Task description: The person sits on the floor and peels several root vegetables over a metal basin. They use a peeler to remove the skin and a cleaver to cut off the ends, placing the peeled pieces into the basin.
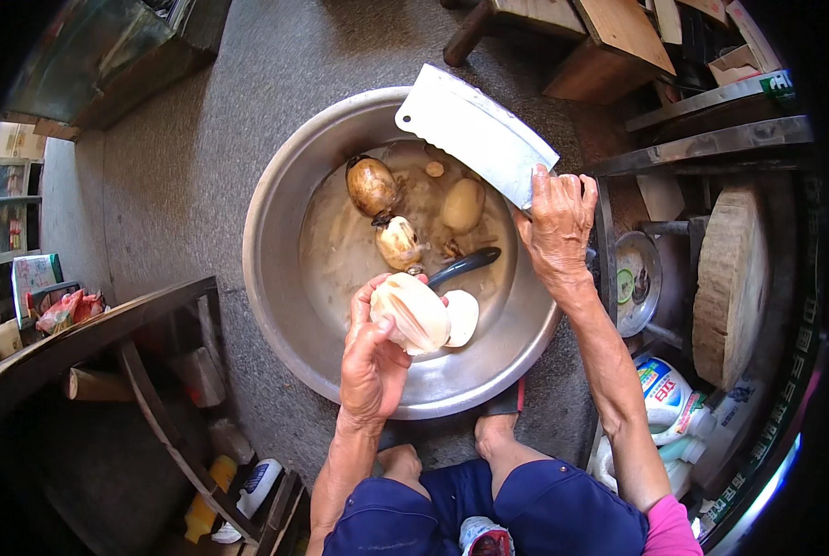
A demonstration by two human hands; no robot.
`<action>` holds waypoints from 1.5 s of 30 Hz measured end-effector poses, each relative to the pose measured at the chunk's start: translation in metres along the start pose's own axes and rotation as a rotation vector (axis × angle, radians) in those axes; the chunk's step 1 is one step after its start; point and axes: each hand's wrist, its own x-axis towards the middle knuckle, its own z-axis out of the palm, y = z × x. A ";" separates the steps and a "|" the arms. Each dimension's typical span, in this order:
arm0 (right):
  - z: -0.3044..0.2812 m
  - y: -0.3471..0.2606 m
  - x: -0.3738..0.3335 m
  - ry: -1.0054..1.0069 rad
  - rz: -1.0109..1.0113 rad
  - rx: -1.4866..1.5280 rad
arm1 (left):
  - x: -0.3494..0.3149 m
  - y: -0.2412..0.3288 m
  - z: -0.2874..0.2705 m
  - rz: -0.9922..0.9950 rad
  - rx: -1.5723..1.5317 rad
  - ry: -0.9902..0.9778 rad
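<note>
My left hand (373, 363) is closed around a pale, peeled lotus root (409, 313) above the near side of a wide metal basin (275, 306). A white rounded piece (461, 318) shows right beside it; whether the two are joined I cannot tell. In my right hand (561, 222) is a cleaver (474, 130), gripped at the handle, its broad blade raised over the basin's far right rim. Cloudy water in the basin holds a brown unpeeled lotus root (373, 187), a partly pale one (398, 243) and a smooth tan one (462, 205). A black handle (465, 267) sticks out behind the held root.
Wooden stools (609, 46) stand at the far right. Along the right side are a round wooden chopping block (725, 287), a metal bowl (639, 278) and plastic bottles (669, 398). A wooden rack (108, 324) fills the lower left. Grey floor (183, 176) surrounds the basin.
</note>
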 end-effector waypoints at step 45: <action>-0.149 -0.110 -0.047 -0.332 -0.372 1.169 | -0.029 0.020 0.011 -0.181 -0.162 0.224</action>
